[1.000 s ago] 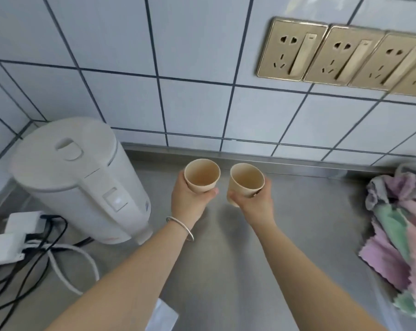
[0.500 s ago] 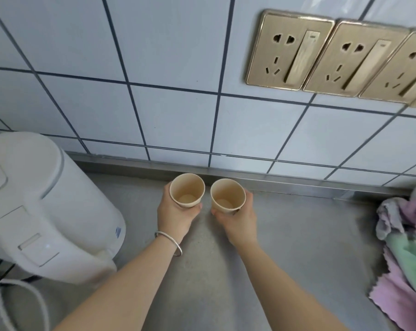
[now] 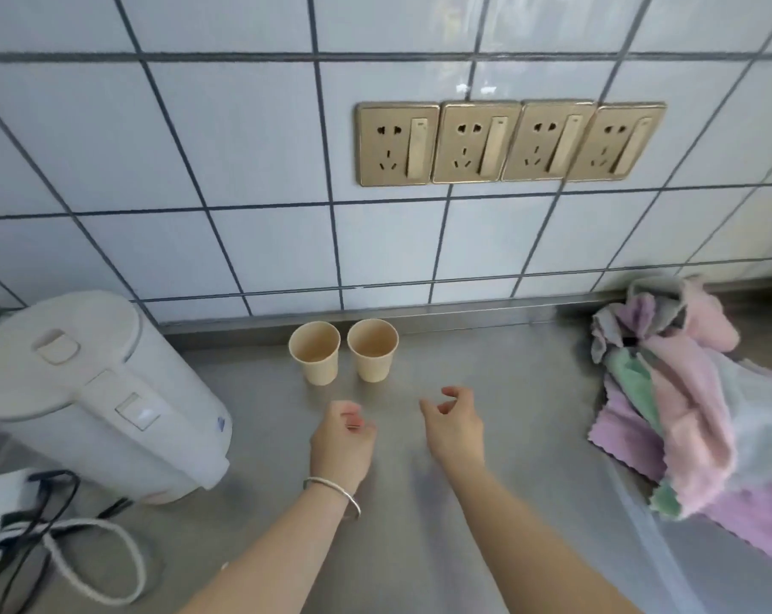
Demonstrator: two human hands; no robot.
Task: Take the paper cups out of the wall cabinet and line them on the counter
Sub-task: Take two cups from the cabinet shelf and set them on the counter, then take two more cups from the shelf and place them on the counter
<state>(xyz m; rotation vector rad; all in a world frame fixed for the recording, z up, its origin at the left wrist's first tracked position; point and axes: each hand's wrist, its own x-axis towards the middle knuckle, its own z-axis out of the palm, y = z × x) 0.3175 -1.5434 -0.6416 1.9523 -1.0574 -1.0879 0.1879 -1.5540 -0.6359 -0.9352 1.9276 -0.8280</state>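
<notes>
We are looking down at two small beige paper cups standing upright on the grey metal counter, close to the far edge where it meets the wall. The left paper cup and the right paper cup are sitting side by side in a row running left to right, just beside each other with a narrow gap between them. Each is pointing its open mouth straight up, its long axis vertical, and the inside of each looks empty.

Our left hand, wearing a thin silver bangle at the wrist, is hovering near the cups on their near side, fingers loosely curled and holding nothing. Our right hand is hovering to the right of it, fingers spread and bent, also holding nothing. The two hands are apart from each other and from the cups.

To the left a white plastic electric kettle is standing near the cups, with white and dark cables trailing on the counter at its near side. To the right a crumpled pile of pink, purple and green cloths is lying well apart from the cups. Behind everything the white tiled wall is carrying a row of four gold-coloured wall sockets. Nothing is lying between the hands and the cups.
</notes>
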